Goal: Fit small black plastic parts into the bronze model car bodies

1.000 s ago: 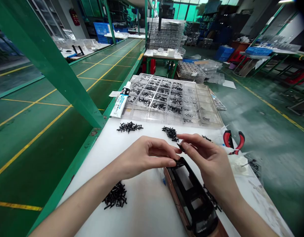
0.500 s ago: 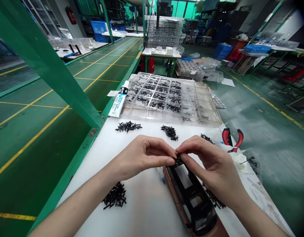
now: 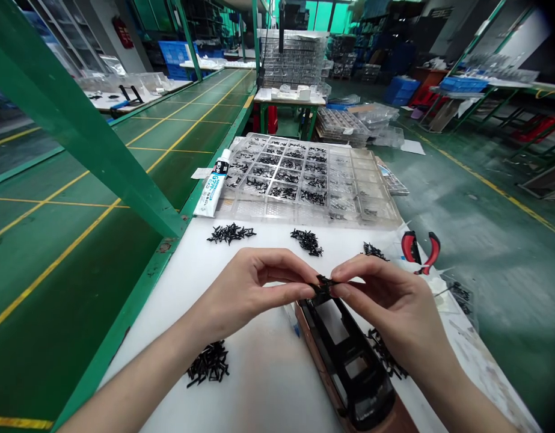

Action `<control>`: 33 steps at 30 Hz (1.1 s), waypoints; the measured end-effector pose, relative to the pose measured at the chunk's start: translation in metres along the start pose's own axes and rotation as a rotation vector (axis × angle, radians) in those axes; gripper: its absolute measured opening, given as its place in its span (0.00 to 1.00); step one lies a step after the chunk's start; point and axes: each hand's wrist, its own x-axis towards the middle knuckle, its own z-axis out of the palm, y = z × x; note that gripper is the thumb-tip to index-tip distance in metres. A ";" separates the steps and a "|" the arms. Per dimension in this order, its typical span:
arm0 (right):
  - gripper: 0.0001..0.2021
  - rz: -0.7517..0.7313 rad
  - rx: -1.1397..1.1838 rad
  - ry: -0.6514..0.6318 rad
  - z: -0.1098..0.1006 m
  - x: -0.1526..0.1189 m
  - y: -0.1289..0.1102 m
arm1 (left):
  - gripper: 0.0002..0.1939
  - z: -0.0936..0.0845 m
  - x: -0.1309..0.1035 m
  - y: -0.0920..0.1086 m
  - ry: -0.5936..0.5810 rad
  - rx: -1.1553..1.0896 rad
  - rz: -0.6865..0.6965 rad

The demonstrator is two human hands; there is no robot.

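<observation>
Around the model vehicle [image 3: 356,379]'s far end, left hand [image 3: 254,285] barring 9 o'clock, right hand [image 3: 389,300] barring 3, vehicle body filling 5, open tabletop [image 3: 268,376] at 7, gap near 11 between left pile [image 3: 231,233] and middle pile [image 3: 306,241], divided tray [image 3: 299,207] across 12, red-handled pliers [image 3: 410,248] at 2

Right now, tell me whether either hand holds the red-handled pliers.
No, the pliers lie beyond the right hand, which pinches a small black part with the left hand.
</observation>
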 end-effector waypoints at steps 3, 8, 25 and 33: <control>0.07 -0.031 -0.011 0.000 0.001 -0.002 0.000 | 0.03 0.000 0.000 0.001 0.014 0.031 0.044; 0.08 -0.095 -0.069 0.027 0.002 -0.004 0.001 | 0.03 0.001 -0.002 0.003 0.037 0.084 0.081; 0.10 -0.164 -0.109 0.042 0.004 -0.005 0.001 | 0.03 0.003 -0.002 0.003 0.078 0.158 0.106; 0.09 -0.132 -0.106 0.031 0.003 -0.004 0.003 | 0.01 0.005 -0.001 0.001 0.061 0.112 0.073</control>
